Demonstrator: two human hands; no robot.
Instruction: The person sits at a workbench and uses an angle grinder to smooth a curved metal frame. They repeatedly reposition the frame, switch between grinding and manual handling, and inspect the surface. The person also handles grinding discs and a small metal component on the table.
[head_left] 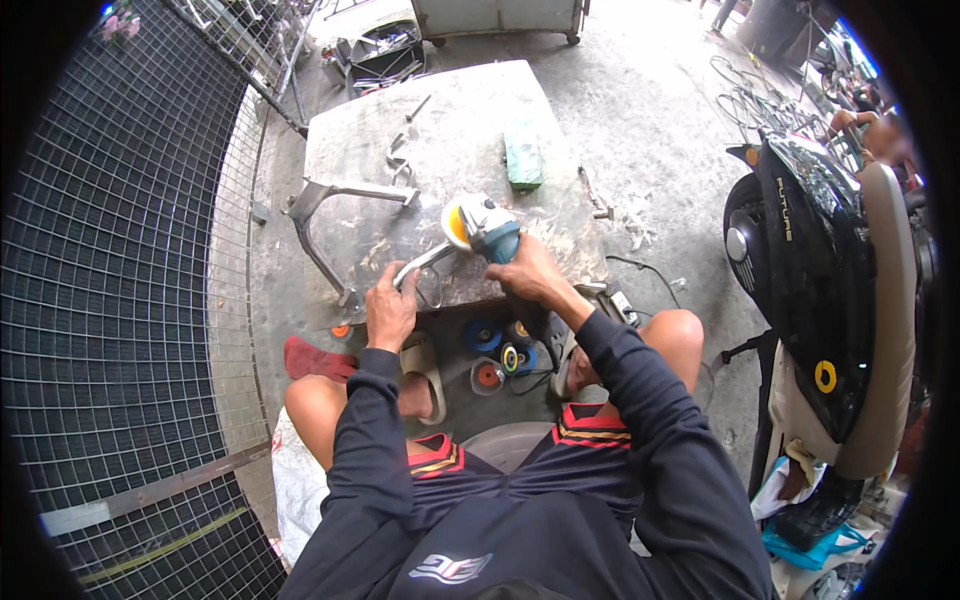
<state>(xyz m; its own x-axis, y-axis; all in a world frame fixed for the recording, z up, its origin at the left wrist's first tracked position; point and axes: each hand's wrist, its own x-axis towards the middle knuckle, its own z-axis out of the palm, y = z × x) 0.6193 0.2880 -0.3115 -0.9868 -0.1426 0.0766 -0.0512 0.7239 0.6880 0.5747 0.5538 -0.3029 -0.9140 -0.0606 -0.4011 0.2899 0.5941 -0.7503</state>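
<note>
My right hand (536, 272) is wrapped round the body of a teal angle grinder (493, 238). At its head, a white and yellow disc (456, 222) is up against or very close to a bent metal tube (425, 260); contact cannot be made out. The near end of that tube is gripped by my left hand (391, 312) at the front edge of the low worktable (470, 110). A forked metal tube frame (325, 200) lies on the table's left side. Behind it rests a small curled metal piece (398, 160). A green block (522, 158) sits toward the right.
Several grinding discs (487, 375) lie on the floor between my feet, near the grinder's cord. To the left stands a wire mesh fence (130, 300). A black motorbike (815, 260) is parked at right. A bin of metal parts (378, 55) is beyond the table.
</note>
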